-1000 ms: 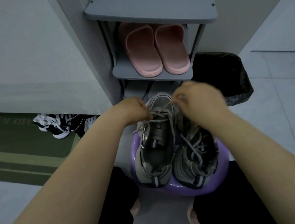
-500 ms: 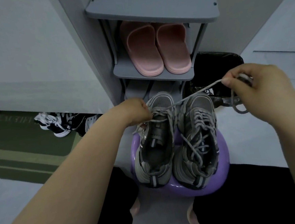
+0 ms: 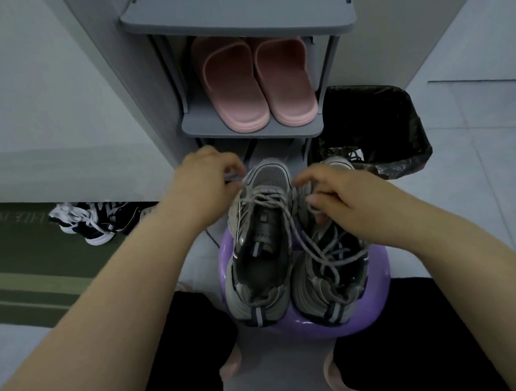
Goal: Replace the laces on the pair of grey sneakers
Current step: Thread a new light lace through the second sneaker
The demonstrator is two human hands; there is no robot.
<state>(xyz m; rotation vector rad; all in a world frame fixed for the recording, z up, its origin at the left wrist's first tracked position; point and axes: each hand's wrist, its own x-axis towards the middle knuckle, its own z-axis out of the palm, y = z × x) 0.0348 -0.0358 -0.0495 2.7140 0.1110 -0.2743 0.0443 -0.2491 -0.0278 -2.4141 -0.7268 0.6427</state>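
Pale floor tiles and a grey shoe rack (image 3: 251, 131) holding pink slippers (image 3: 235, 86) lie beyond the fingers. Just below them, the grey sneakers (image 3: 267, 176) stand side by side on a purple stool (image 3: 379, 297), toes pointing away. The left hand (image 3: 209, 180) sits beside the toe of the left sneaker, its fingers curled together and pinching one end of the grey lace (image 3: 261, 197). The right hand (image 3: 340, 201) rests over the front of the right sneaker, fingers bent down among the strands; I cannot tell whether they have closed on one. Judging by the slack loops, the old lace is being drawn out of the left sneaker's front eyelets. The next move calls for hooking each crossing and pulling it free, row by row towards the heel.
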